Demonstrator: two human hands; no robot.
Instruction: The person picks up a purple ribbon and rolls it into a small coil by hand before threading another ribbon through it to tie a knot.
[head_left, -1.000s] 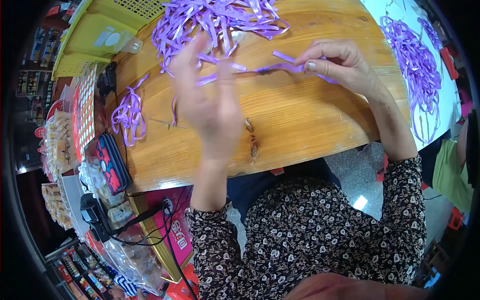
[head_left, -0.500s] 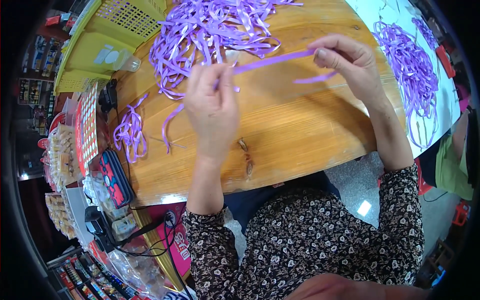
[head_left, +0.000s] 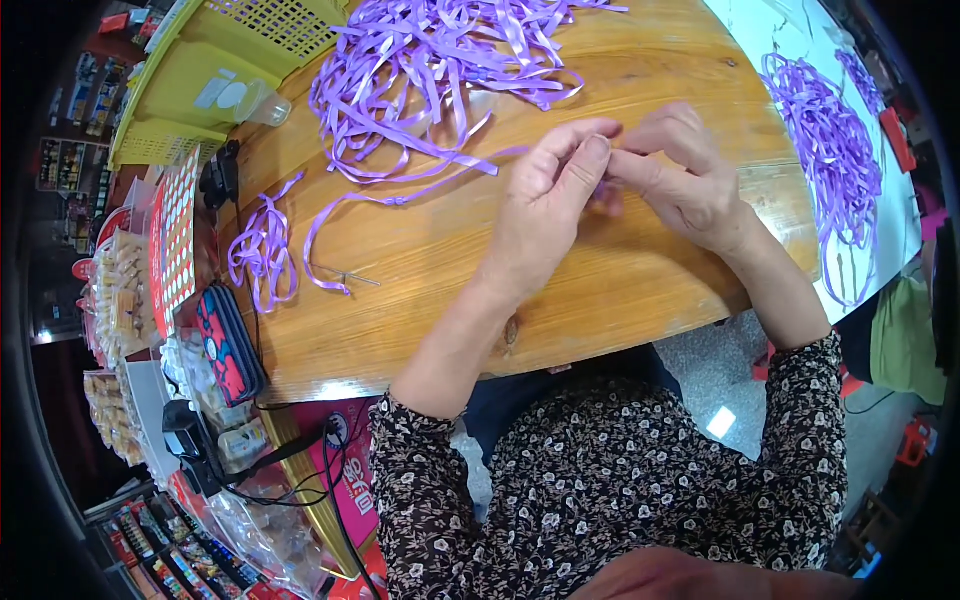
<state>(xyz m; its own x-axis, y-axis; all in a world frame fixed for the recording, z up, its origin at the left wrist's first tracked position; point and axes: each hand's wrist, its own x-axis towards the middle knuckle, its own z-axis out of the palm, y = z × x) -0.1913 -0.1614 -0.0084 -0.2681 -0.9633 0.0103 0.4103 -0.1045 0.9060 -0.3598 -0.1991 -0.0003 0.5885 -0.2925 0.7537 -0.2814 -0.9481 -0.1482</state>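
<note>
My left hand [head_left: 553, 205] and my right hand [head_left: 678, 178] meet over the wooden table [head_left: 430, 290], fingertips pinched together on a purple ribbon strip [head_left: 420, 192]. The strip trails left from my fingers across the wood and ends near a thin metal needle [head_left: 357, 279]. Just beyond my hands lies a loose heap of purple ribbons [head_left: 430, 70]. A small bundle of looped purple ribbon [head_left: 262, 250] rests near the table's left edge.
A yellow plastic basket [head_left: 215, 80] stands at the far left corner. A second pile of purple ribbons [head_left: 830, 160] lies on a white surface at right. A red-and-blue pouch [head_left: 228, 345], cables and packaged goods crowd the left side below the table.
My hands have come together from being spread apart with the strip stretched between them. The strip now hangs slack to the left on the table.
</note>
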